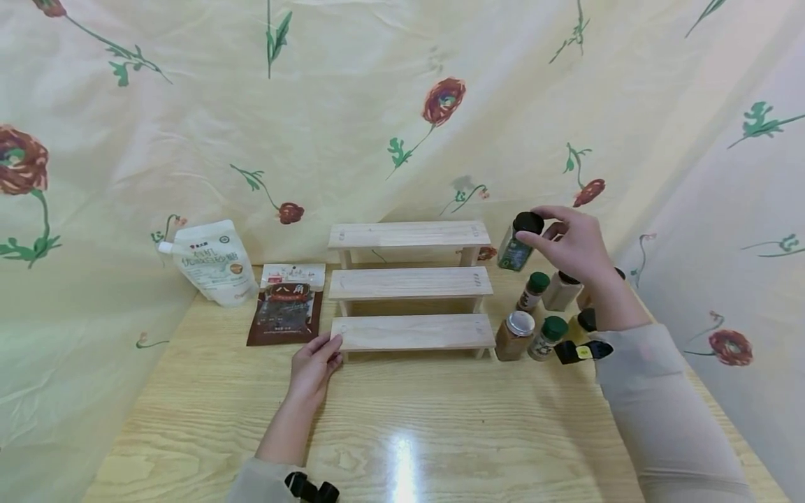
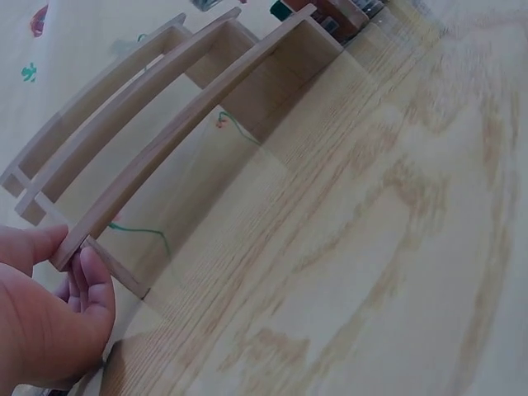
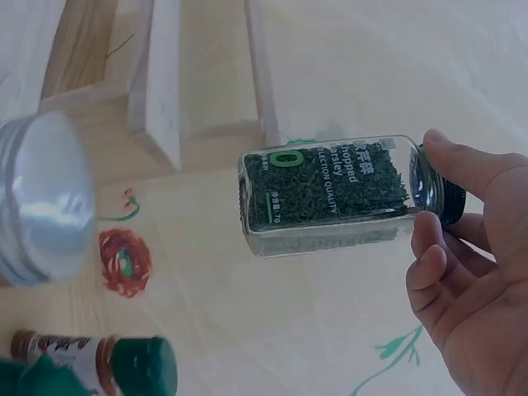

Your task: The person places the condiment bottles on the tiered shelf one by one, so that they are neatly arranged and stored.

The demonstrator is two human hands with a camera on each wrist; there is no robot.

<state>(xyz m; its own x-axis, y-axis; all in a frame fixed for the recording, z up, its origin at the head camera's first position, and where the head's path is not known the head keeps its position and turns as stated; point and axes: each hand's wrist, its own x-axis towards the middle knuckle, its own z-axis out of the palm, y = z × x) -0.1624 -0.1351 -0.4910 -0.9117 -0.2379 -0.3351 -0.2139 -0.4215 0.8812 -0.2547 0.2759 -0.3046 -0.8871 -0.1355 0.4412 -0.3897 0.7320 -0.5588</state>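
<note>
My right hand point(image 1: 571, 241) holds a glass jar of chopped parsley point(image 3: 330, 186) by its black lid, thumb on one side and fingers on the other. The jar hangs in the air at the right of the top tier, above the other spice jars. A three-tier wooden step rack point(image 1: 411, 332) stands on the table. At the left end of its lowest tier, my left hand point(image 1: 313, 374) pinches the board's corner between thumb and fingers; the left wrist view shows this grip closely.
A white spouted pouch point(image 1: 216, 265) and a brown star anise packet point(image 1: 286, 307) lie left of the rack. To its right stand a silver-lidded jar point(image 1: 516, 335), green-capped bottles point(image 1: 548, 338) and several other jars, partly behind my right forearm. Flowered cloth point(image 1: 377, 105) hangs behind.
</note>
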